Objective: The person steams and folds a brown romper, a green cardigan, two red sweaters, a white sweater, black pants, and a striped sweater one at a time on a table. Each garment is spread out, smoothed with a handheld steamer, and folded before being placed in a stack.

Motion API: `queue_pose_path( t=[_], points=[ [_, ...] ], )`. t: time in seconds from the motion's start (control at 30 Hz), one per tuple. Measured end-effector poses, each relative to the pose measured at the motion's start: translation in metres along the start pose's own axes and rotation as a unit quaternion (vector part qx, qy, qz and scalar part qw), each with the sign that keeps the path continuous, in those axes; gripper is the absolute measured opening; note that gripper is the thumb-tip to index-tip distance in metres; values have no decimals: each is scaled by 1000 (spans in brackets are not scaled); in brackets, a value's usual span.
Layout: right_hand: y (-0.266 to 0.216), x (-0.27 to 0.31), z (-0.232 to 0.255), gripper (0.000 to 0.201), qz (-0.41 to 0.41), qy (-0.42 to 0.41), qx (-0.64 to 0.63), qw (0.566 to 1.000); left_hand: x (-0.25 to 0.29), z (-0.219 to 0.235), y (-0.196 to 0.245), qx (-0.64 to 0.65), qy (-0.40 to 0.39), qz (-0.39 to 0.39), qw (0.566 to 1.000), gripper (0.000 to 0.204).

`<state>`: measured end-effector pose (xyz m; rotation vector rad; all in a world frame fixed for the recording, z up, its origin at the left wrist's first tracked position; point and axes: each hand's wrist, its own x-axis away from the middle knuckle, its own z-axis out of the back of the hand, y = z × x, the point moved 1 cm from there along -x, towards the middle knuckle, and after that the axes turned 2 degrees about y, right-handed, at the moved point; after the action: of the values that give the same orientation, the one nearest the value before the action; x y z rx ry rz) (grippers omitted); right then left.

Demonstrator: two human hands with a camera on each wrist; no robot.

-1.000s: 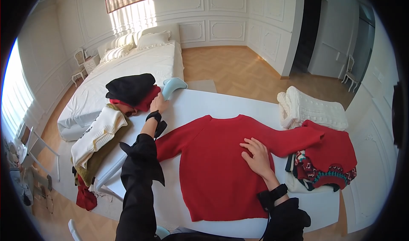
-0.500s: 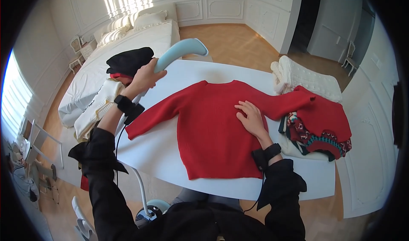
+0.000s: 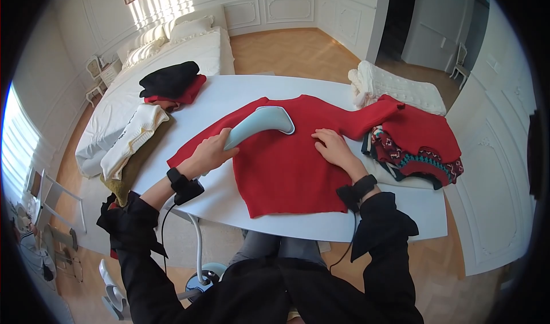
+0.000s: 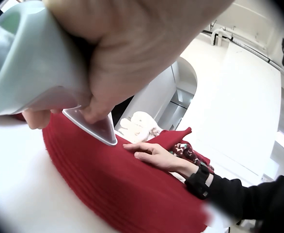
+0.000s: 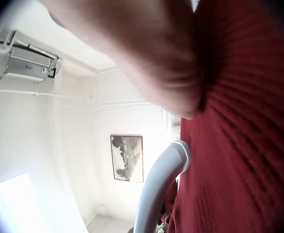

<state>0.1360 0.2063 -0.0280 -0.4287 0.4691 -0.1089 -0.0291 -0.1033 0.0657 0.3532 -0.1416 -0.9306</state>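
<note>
A red knitted sweater (image 3: 281, 175) lies spread on the white table, its right-hand sleeve reaching over a folded stack. My left hand (image 3: 209, 152) grips the handle of a pale blue garment steamer (image 3: 260, 122), whose head is over the sweater's upper chest. In the left wrist view the steamer's flat plate (image 4: 94, 127) is right at the red knit. My right hand (image 3: 338, 148) rests on the sweater to the right of the steamer head, fingers relaxed. The right wrist view shows the steamer's curved head (image 5: 164, 179) beside the ribbed knit.
Folded clothes in red and patterned knit (image 3: 421, 146) lie at the table's right, a cream cable knit (image 3: 398, 89) behind them. Black (image 3: 169, 81) and white (image 3: 134, 138) garments are piled at the left edge. A hose (image 3: 199, 249) runs down to the steamer base (image 3: 203, 278) on the floor.
My left hand lifted the steamer from beside the left pile and brought it right, down over the sweater. My right hand has stayed on the sweater. The head view has tilted downward.
</note>
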Motion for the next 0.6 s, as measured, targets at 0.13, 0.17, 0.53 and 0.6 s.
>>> queue_pose_path(
  t=[0.13, 0.17, 0.53, 0.6],
  points=[
    [-11, 33, 15, 31, -5, -19, 9, 1000, -16, -5, -3, 7, -10, -2, 1000, 54],
    [-11, 40, 16, 30, -5, 2, -23, 1000, -21, -6, -2, 8, -12, -4, 1000, 54],
    [-14, 49, 12, 26, -28, 74, -90, 993, -80, -25, 28, -7, 5, -15, 1000, 46],
    [-13, 49, 12, 26, -26, 77, -88, 993, -93, -31, 30, -4, 8, -21, 1000, 48]
  ],
)
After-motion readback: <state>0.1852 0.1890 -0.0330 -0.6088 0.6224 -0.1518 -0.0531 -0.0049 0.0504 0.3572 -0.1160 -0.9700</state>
